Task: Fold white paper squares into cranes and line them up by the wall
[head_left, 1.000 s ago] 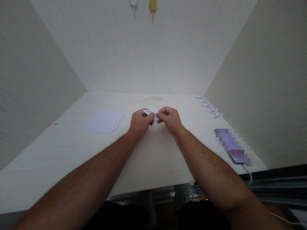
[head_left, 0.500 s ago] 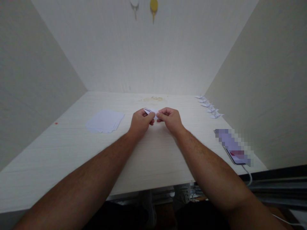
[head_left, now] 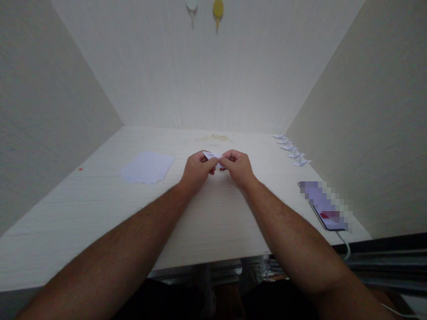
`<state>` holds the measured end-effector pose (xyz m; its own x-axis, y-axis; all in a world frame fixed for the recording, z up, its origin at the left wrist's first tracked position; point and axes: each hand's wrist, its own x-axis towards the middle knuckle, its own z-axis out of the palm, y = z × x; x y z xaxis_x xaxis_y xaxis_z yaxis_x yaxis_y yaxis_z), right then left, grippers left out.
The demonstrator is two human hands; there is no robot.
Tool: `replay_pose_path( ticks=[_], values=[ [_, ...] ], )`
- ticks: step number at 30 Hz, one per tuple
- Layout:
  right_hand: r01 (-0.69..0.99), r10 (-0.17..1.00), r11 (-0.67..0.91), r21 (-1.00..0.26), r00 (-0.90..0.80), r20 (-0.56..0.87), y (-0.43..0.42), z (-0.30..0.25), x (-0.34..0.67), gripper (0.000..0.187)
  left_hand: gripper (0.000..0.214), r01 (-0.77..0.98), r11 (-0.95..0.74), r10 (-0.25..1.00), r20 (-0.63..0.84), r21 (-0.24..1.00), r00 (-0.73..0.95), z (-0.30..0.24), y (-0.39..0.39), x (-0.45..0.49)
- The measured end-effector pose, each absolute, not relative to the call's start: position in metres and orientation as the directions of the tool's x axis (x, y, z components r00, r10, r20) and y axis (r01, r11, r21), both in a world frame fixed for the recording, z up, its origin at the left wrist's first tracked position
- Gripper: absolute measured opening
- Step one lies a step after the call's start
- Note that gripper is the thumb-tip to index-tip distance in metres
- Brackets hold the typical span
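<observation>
A small folded piece of white paper [head_left: 212, 156] is pinched between both my hands just above the middle of the pale wooden table [head_left: 100, 209]. My left hand [head_left: 196, 170] grips its left side with curled fingers. Its right side is held by my right hand [head_left: 238, 166], fingers closed too. Most of the paper is hidden behind my fingers.
A stack of white paper sheets [head_left: 147, 167] lies to the left. A row of several small folded paper figures [head_left: 292, 150] runs along the right wall. A phone [head_left: 325, 205] with a cable lies at the right front. Walls close in on three sides.
Both hands stay on the folded paper with only slight finger movement. The view has shifted a little.
</observation>
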<state>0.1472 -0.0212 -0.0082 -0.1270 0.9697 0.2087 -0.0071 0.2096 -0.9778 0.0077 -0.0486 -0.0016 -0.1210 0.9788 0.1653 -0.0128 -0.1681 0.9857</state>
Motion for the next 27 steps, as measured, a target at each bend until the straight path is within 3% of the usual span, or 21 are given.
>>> replay_pose_path(
  ticks=[5,8,11,15,22,27],
  values=[
    [0.104,0.948,0.316,-0.943,-0.087,0.308,-0.026,-0.005,0.147,0.015,0.021,-0.206,-0.134,0.989,0.116,0.969,-0.097,-0.002,-0.049,0.014],
    [0.147,0.938,0.345,-0.927,-0.077,0.337,-0.026,-0.005,0.146,0.014,0.019,-0.238,-0.134,0.988,0.11,0.962,-0.111,-0.001,-0.049,0.015],
    [0.088,0.953,0.299,-0.95,-0.076,0.293,-0.025,-0.005,0.146,0.015,0.015,-0.235,-0.144,0.986,0.119,0.961,-0.117,-0.002,-0.047,0.014],
    [-0.031,0.975,0.205,-0.978,-0.08,0.206,-0.022,-0.006,0.146,0.016,0.011,-0.136,-0.199,0.971,0.177,0.97,-0.161,-0.002,-0.046,0.011],
    [-0.016,0.976,0.201,-0.979,-0.08,0.202,-0.022,-0.006,0.149,0.011,0.007,0.138,-0.2,0.959,0.223,0.97,-0.175,0.012,-0.052,0.006],
    [0.02,0.972,0.206,-0.978,-0.121,0.202,-0.023,-0.005,0.15,0.014,0.008,0.14,-0.159,0.971,0.181,0.977,-0.159,0.014,-0.051,0.003]
  ],
)
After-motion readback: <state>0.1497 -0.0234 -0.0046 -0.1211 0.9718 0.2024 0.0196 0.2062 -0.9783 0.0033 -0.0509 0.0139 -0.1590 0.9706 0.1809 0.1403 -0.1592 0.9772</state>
